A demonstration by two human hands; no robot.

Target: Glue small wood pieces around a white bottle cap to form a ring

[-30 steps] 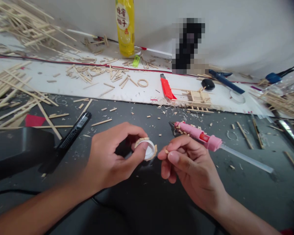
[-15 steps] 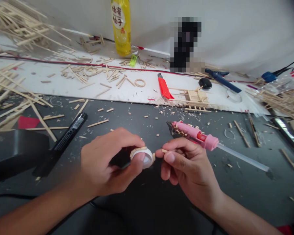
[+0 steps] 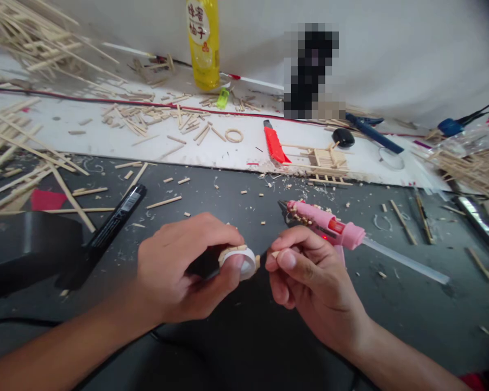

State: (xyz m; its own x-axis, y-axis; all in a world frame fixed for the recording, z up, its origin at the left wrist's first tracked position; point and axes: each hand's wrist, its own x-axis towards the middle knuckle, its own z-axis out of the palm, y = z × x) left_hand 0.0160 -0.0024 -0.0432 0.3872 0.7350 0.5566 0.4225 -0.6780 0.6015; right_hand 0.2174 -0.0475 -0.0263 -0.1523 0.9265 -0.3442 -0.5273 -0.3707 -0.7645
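Note:
Between the thumb and fingers of my left hand (image 3: pixel 187 266) is a white ring (image 3: pixel 249 262), with short pale wood pieces attached round its outside. The fingers cover part of it. My right hand (image 3: pixel 313 271), a small gap to the right, pinches a small piece of wooden stick (image 3: pixel 274 254) between thumb and forefinger. Just behind the right hand lies a pink hot glue gun (image 3: pixel 318 217), its nozzle pointing left and a clear glue stick (image 3: pixel 407 262) sticking out of its back end.
A black marker (image 3: pixel 116 222) lies left of my hands. Across the white board are a red utility knife (image 3: pixel 274 142), a small stick structure (image 3: pixel 328 158) and a wooden ring (image 3: pixel 233 135). A yellow bottle (image 3: pixel 204 49) stands behind. Loose sticks (image 3: pixel 20 138) are heaped at left.
My right hand has drawn slightly away from the white ring, so the gap between the wood piece and the ring is wider. The left hand keeps its grip, shifted only slightly right.

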